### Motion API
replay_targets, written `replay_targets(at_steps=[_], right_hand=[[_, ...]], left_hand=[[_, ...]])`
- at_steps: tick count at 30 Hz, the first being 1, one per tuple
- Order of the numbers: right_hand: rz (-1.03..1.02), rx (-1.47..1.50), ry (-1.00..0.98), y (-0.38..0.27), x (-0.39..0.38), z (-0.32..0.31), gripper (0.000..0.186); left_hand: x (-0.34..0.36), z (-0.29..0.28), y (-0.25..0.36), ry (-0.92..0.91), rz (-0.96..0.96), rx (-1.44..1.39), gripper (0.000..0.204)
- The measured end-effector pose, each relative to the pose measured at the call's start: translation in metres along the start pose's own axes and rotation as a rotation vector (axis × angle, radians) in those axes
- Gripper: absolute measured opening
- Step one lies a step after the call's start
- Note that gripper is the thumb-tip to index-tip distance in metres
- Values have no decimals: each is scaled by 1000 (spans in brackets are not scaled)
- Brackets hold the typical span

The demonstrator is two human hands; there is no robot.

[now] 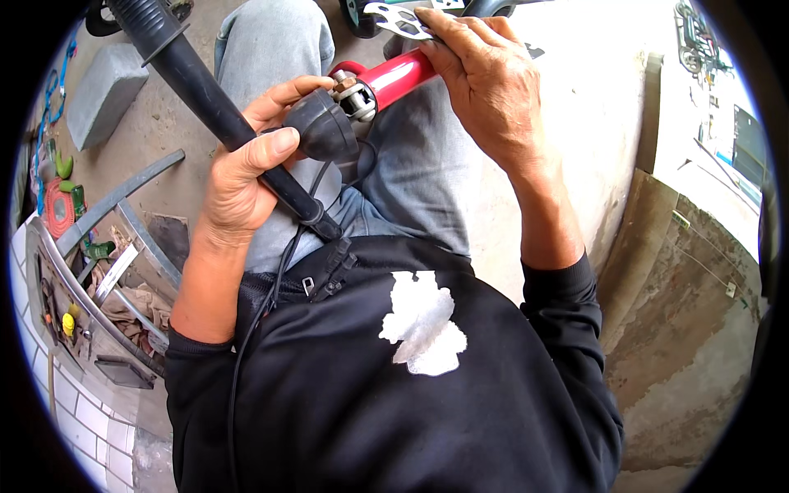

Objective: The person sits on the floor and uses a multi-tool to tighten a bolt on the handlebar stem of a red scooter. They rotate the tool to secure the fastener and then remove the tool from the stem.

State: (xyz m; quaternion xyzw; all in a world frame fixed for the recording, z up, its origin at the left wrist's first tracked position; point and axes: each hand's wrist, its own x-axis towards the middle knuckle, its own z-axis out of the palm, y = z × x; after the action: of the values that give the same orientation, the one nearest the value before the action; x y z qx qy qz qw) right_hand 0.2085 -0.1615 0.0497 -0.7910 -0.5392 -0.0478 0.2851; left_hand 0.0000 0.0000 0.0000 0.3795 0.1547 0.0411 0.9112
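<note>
My left hand [242, 177] grips a black handlebar [205, 86] with a ribbed rubber grip at its far end, the thumb lying along the bar. A black bell-shaped cap [325, 127] sits at the fingertips, against a metal bolt and nut [355, 97]. My right hand [485, 78] holds a flat metal multi-hole spanner [396, 20] and rests on a red tube [399, 76] that meets the bolt. A thin black cable [283, 263] hangs down from the bar over my lap.
I sit on a pale concrete ledge [592, 115], grey trousers and black top below the hands. At the left a metal rack [99, 287] holds tools and rags. A grey block [103, 90] lies on the ground beyond.
</note>
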Motion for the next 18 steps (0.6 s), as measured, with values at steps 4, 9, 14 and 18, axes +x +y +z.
replay_targets(at_steps=[4,9,14,18], right_hand=[[1,-47,-32,4,-8,4,27],[62,24,-158,10,-11,-4,27],[10,-128,-161,7,-9,-6,23],[20,-218,-168,-2,-10,-19,25]], left_hand=[[2,0,1,40,6,77,70],[-1,3,7,-5,-20,77,50],[0,5,8,14,-14,146,57],[-1,-1,10,7,-22,202,63]])
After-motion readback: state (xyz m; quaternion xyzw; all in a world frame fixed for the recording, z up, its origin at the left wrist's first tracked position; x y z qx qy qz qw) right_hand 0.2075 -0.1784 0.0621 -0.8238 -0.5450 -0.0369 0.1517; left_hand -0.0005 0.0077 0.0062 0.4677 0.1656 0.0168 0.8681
